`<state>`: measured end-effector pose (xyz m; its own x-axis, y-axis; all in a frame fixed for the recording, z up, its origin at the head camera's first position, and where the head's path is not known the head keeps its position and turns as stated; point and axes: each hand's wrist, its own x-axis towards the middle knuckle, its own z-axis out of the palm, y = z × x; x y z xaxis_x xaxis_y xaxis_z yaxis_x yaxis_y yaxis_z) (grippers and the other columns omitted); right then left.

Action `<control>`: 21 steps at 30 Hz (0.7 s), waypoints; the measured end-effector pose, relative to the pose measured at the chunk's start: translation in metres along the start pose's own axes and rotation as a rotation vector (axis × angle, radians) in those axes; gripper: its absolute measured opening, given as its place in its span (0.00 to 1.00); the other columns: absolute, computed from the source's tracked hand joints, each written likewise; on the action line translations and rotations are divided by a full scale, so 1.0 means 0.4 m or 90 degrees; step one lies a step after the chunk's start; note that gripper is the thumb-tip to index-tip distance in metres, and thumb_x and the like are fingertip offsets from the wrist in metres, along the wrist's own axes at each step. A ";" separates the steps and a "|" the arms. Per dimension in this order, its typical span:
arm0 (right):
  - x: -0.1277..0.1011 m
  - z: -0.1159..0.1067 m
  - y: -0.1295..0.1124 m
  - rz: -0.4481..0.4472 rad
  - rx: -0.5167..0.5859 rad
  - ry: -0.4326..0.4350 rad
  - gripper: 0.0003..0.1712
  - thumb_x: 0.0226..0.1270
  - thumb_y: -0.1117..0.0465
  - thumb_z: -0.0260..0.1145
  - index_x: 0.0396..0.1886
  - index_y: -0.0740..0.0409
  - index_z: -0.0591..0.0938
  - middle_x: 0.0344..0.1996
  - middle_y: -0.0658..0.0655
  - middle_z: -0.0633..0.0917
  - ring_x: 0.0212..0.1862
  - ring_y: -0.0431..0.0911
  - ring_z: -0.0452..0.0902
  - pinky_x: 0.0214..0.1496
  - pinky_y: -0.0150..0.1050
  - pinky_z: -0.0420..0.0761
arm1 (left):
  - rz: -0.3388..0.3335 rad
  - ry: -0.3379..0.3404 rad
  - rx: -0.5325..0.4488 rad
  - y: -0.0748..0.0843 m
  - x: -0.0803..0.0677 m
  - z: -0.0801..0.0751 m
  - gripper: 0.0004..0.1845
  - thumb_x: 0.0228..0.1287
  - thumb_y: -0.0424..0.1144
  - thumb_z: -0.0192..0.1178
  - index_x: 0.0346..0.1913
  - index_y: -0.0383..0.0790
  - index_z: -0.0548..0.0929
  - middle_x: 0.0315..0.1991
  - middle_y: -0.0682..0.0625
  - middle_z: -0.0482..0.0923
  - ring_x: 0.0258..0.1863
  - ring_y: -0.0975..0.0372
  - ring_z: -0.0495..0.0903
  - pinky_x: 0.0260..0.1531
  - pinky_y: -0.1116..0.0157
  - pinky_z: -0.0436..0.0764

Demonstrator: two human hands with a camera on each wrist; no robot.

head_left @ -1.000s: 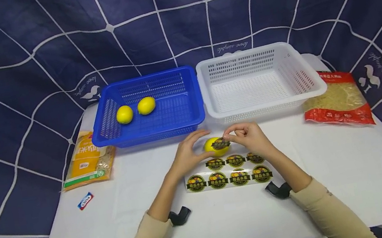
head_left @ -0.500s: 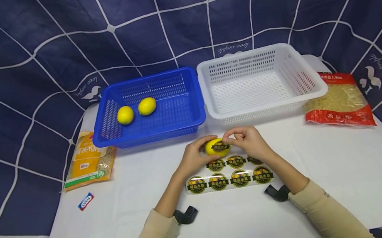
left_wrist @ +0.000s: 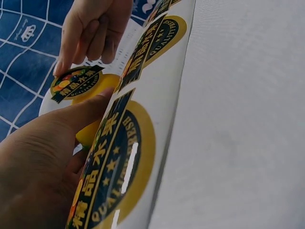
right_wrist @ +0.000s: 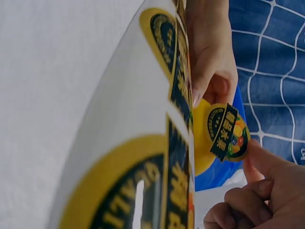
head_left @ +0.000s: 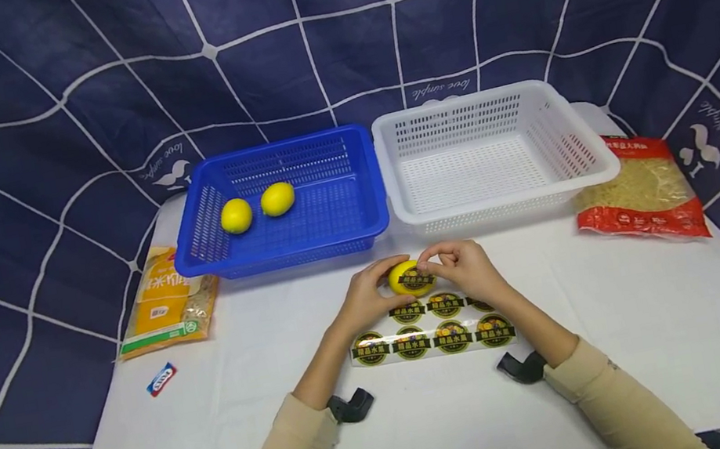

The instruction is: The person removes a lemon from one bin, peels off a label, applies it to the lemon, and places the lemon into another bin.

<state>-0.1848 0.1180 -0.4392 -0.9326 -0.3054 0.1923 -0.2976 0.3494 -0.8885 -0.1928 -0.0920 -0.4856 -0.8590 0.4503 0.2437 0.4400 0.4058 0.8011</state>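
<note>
The right hand's fingertips [head_left: 425, 259] were pinched together on a round sticker [head_left: 416, 277], holding its edge down against a lemon [head_left: 404, 275]. From the right wrist view the sticker [right_wrist: 228, 132] sat on the yellow skin with one edge still lifted a bit under the index finger. The right hand [head_left: 466, 270] was curled over the lemon's right side. The left hand [head_left: 368, 296] cupped the lemon from the other side, thumb and fingers wrapped around it, so the fruit was clamped between both hands just above the table [head_left: 636, 337]. In the left wrist view the left thumb [left_wrist: 81, 112] lay along the lemon [left_wrist: 102, 86] right under the sticker.

The lemon was out in front of the baskets, right over a sticker sheet [head_left: 432, 335] lying flat on the white table, with two rows of the same round labels. Behind it sat a blue basket [head_left: 331, 221] with two more lemons [head_left: 235, 216] [head_left: 277, 198] in it, and touching its right side a white basket [head_left: 486, 164]. A yellow bag [head_left: 165, 297] lay left of the blue basket, a red bag of noodles [head_left: 640, 189] right of the white one, and a small packet [head_left: 160, 379] near the left edge. A dark blue cloth [head_left: 328, 31] with white lines hung behind it all.
</note>
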 end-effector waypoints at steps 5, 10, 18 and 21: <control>0.005 0.014 0.033 -0.028 -0.014 0.036 0.09 0.58 0.54 0.68 0.32 0.54 0.85 0.06 0.49 0.60 0.09 0.33 0.49 0.10 0.30 0.50 | 0.006 0.006 0.003 0.001 0.000 0.000 0.35 0.43 0.42 0.74 0.59 0.44 0.74 0.57 0.52 0.73 0.54 0.64 0.73 0.53 0.73 0.72; 0.004 0.024 0.040 -0.059 -0.026 0.066 0.07 0.57 0.54 0.69 0.32 0.53 0.85 0.07 0.48 0.61 0.10 0.36 0.51 0.10 0.32 0.53 | 0.016 0.013 0.005 0.001 0.000 0.002 0.35 0.43 0.42 0.74 0.58 0.44 0.75 0.56 0.53 0.74 0.54 0.65 0.73 0.53 0.73 0.73; 0.003 0.034 0.046 -0.089 -0.078 0.090 0.06 0.54 0.59 0.71 0.32 0.52 0.85 0.06 0.44 0.61 0.10 0.36 0.52 0.10 0.31 0.54 | 0.026 0.019 0.007 0.002 -0.001 0.002 0.35 0.43 0.42 0.75 0.58 0.43 0.75 0.56 0.53 0.75 0.53 0.64 0.74 0.52 0.73 0.73; 0.004 0.036 0.052 -0.101 -0.082 0.092 0.06 0.54 0.59 0.71 0.33 0.53 0.85 0.06 0.43 0.61 0.11 0.35 0.52 0.10 0.31 0.54 | 0.030 0.019 0.006 0.001 -0.001 0.002 0.35 0.43 0.42 0.75 0.58 0.43 0.75 0.55 0.52 0.75 0.53 0.63 0.74 0.52 0.73 0.74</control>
<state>-0.1893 0.1119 -0.4632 -0.8891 -0.2385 0.3906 -0.4571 0.4207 -0.7836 -0.1919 -0.0915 -0.4860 -0.8445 0.4452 0.2977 0.4827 0.3917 0.7833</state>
